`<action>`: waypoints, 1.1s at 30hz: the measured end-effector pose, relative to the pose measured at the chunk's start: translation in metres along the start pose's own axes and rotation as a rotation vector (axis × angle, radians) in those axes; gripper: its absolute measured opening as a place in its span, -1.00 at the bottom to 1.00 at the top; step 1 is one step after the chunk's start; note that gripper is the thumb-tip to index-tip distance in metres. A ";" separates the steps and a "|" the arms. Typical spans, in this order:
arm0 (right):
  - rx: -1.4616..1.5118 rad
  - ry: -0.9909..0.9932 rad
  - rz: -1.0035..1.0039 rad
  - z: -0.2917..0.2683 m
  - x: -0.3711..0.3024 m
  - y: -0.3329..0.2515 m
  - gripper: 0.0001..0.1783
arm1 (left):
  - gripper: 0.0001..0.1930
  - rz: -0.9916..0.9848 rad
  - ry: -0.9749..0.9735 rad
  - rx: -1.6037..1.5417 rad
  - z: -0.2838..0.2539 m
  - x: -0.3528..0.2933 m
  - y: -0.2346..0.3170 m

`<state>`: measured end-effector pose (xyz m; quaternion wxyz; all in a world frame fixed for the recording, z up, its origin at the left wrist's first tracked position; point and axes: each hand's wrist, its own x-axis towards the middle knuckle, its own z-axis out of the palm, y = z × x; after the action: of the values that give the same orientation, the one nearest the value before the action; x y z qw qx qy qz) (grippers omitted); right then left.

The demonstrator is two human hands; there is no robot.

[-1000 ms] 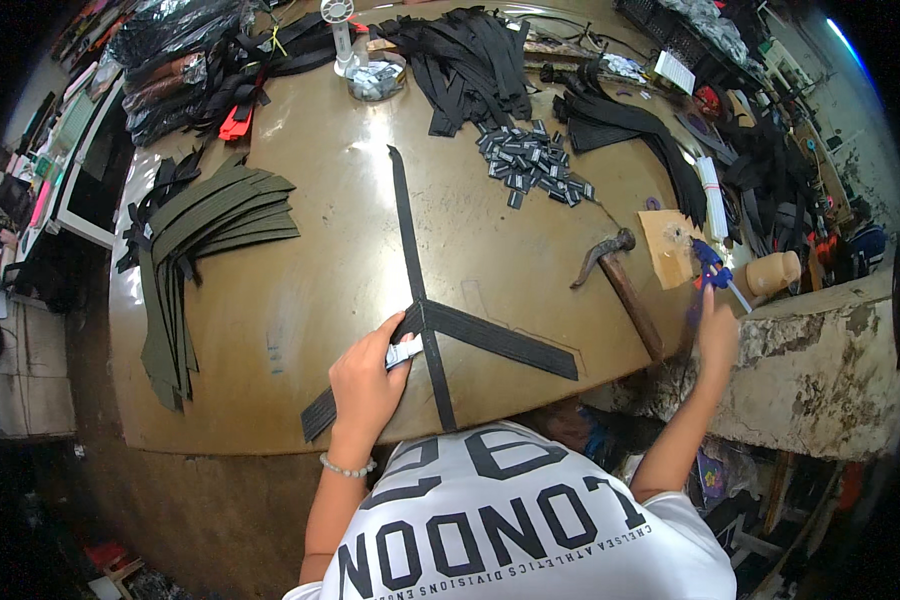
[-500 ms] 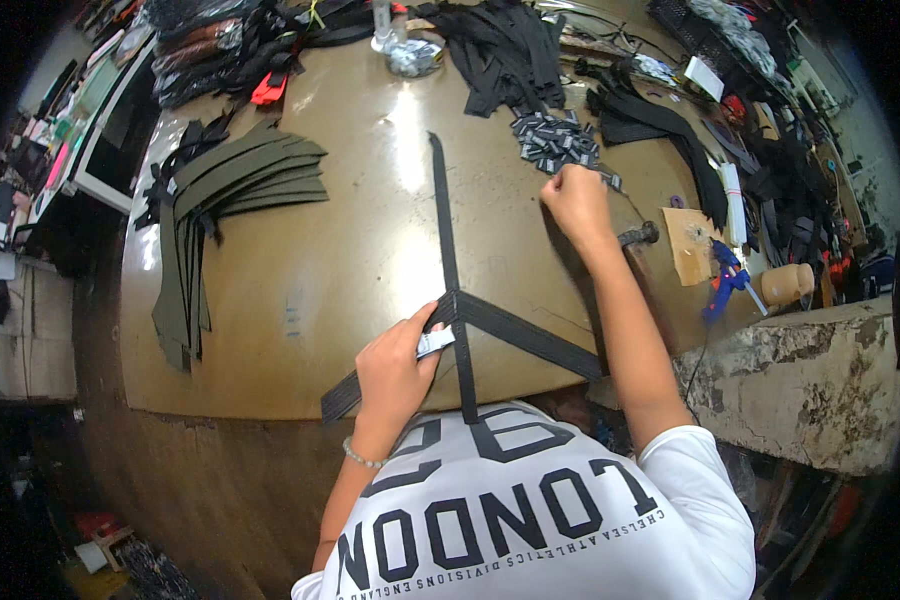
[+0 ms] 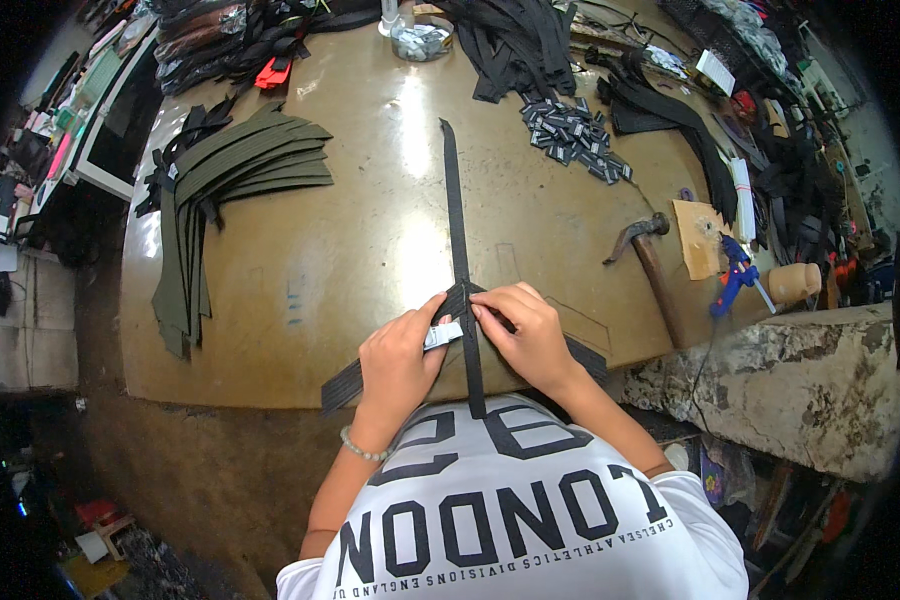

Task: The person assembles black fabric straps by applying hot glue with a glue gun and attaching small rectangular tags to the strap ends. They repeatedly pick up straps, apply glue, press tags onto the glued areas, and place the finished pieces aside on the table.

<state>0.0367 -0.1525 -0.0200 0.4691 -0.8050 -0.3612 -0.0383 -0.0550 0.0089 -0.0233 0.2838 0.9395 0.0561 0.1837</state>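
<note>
Moved from dark rectangular tags (image 3: 578, 140), the right hand (image 3: 523, 330) is closed at crossed black ribbed straps (image 3: 457, 225) near the table's (image 3: 240, 340) front edge, contents hidden; straps are seemingly steadied by the left hand (image 3: 398, 355), white label (image 3: 443, 335) gripped.

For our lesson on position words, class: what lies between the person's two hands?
In the head view, a narrow black strap runs between the left hand and right hand; a small white piece also shows there, at the left hand.

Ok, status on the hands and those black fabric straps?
Left hand holding small flat white piece, touching black fabric straps. Right hand at straps' junction, grip unclear. Brown-handled claw hammer off right, clear.
</note>
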 end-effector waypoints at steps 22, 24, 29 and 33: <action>0.189 0.059 0.323 0.009 0.004 0.002 -0.83 | -0.53 0.271 -0.151 -0.141 -0.015 -0.007 0.007; 0.230 0.054 0.364 0.007 0.005 0.003 -0.82 | -0.66 0.195 -0.139 -0.095 -0.014 0.004 0.006; 0.221 -0.020 0.340 0.003 0.006 0.003 -0.81 | -0.74 0.020 -0.095 -0.234 -0.003 0.016 -0.001; 0.224 -0.044 0.357 0.001 0.006 0.002 -0.83 | -0.79 -0.035 -0.081 -0.300 0.000 0.017 -0.002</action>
<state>0.0422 -0.1489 -0.0193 0.5471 -0.7995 -0.2253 0.1036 -0.0393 0.0146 -0.0191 0.4262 0.8920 0.0331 0.1470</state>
